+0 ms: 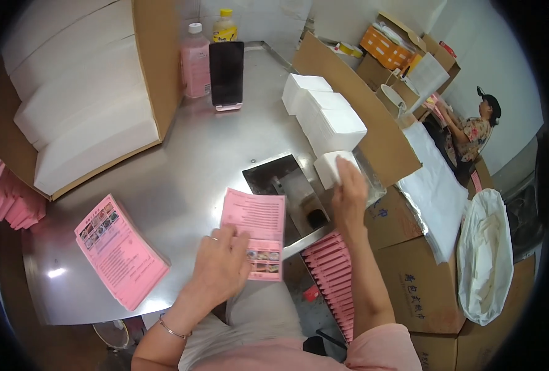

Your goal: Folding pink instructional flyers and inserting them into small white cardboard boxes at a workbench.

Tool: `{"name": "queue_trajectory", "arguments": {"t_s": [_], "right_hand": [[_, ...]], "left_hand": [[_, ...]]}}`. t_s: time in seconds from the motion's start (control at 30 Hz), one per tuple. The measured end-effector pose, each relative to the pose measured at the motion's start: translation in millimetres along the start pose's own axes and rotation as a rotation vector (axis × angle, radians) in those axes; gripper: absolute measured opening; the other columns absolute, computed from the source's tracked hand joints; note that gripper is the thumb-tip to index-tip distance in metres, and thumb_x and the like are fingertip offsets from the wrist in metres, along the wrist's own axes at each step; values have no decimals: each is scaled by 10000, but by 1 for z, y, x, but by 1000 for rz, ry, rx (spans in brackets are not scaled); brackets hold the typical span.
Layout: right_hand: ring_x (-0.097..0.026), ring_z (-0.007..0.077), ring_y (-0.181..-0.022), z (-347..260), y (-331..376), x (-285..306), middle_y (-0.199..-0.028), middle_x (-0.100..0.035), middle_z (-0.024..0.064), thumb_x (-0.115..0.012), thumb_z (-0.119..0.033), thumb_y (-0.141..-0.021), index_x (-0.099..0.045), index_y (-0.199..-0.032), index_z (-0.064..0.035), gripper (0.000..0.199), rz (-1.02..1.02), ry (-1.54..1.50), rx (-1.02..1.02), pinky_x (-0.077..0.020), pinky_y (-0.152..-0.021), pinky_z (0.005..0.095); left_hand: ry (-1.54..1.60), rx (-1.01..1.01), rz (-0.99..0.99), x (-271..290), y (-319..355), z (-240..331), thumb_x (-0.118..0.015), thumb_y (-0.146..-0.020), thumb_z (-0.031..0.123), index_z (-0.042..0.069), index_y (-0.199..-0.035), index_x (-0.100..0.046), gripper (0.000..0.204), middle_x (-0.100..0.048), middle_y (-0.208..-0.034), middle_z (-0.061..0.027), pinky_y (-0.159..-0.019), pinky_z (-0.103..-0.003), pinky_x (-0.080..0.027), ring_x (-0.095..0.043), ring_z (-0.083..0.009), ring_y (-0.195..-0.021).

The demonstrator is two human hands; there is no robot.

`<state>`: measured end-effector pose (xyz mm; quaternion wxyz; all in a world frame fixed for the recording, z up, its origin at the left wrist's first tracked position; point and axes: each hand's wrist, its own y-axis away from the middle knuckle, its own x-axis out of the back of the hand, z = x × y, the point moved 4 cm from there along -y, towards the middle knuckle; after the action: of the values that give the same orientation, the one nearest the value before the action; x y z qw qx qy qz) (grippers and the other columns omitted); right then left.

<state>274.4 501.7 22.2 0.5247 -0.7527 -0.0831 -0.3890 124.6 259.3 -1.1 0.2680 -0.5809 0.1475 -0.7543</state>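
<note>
My left hand (222, 263) is closed on the left edge of a flat pink printed packet (263, 216), which lies at the table's front edge. Farther right, my right hand (351, 191) has its fingers closed at the near end of a small stack of white tissues (329, 168). The thumb side of that hand is partly hidden. Behind that stack, several more white tissue stacks (333, 127) stand in a row. On the left of the table lies a pile of similar pink packets (121, 253).
A metal table (188, 167) has a rectangular opening (293, 191) beside my right hand. Back left stands a cardboard box (157, 55) of white tissues; a phone (227, 74) and bottles (196, 62) stand behind. Pink packets (330, 272) fill a space below. Another person (472, 130) sits far right.
</note>
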Motion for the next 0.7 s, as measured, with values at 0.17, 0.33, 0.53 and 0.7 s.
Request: {"name": "queue_trajectory", "arguments": {"t_s": [0.17,0.33,0.53,0.7], "right_hand": [[-614,373,-1117,-160,74,29,-1135,-618,161,-647,-96,-806,-635,-1222,-20,423,-279,-477,616,-301,-1122,676],[-619,358,-942,-148,33,-50,-1054,-595,211,-615,-145,-857,-645,-1103,-3,286,-411,-289,424,-274,-1086,735],[-646,436,-904,-48,29,-77,-934,-677,221,-576,-48,-845,-657,-1012,8,193,-424,-277,12,-532,-848,510],[-668,372,-860,-53,24,-42,-846,-681,168,-616,-87,-863,-673,-940,-3,128,-650,-98,-64,-496,-726,502]], "left_hand": [[104,223,-116,40,-4,-8,-779,-678,226,65,-1304,-572,678,-542,-975,-167,-717,-436,-423,-559,-337,-857],[164,151,-89,26,-7,14,-775,-717,184,46,-1446,-448,811,-521,-974,-180,-757,-464,-444,-544,-358,-874],[219,241,-206,55,18,1,-759,-796,128,46,-1399,-525,652,-568,-890,-121,-735,-425,-455,-557,-308,-838],[74,236,153,94,50,-26,-651,-709,-17,50,-1032,-618,331,-577,-1008,-149,-891,-485,-423,-544,-369,-976]]}}
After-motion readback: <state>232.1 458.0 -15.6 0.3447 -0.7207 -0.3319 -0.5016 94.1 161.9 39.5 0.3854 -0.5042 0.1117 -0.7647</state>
